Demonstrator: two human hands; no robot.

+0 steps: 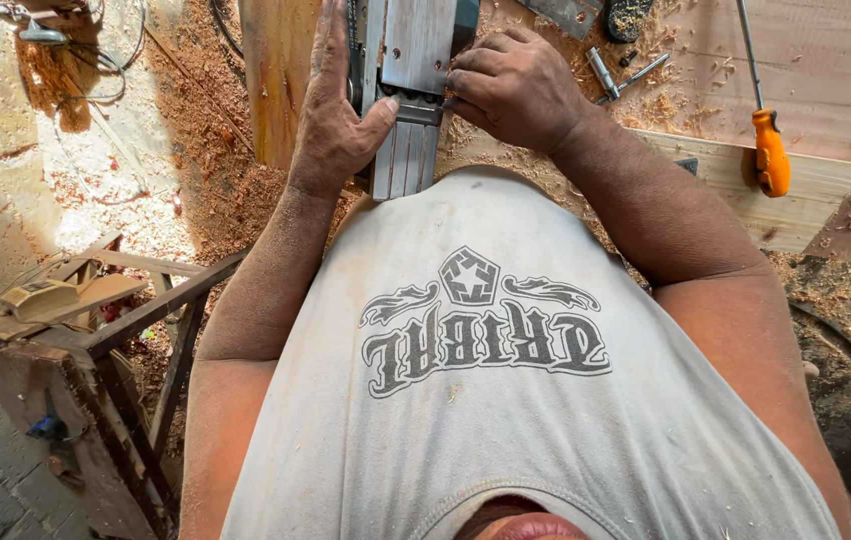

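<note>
Both hands are on an electric hand planer (410, 90) turned sole-up, its grey metal base plate running from the top edge of the view down toward the person's chest. The left hand (335, 110) lies along the planer's left side, fingers stretched up its flank and the thumb pressed across the ribbed lower plate, so it clasps the tool loosely rather than making a fist. The right hand (515, 85) is curled on the planer's right side, fingertips bent in against the edge of the sole near the gap between the two plates; whether it pinches anything small there cannot be told. The planer rests between the hands on a wooden workbench (805, 80) strewn with shavings and sawdust. Right of the right hand lie a small metal socket wrench (617, 78), and farther right a screwdriver with an orange handle (770, 150), its shaft pointing away from the person. Well to the left of the left arm, lower down, stands a rough wooden frame (135, 320) with a dusty pale tool (40, 298) on top of it.
</note>
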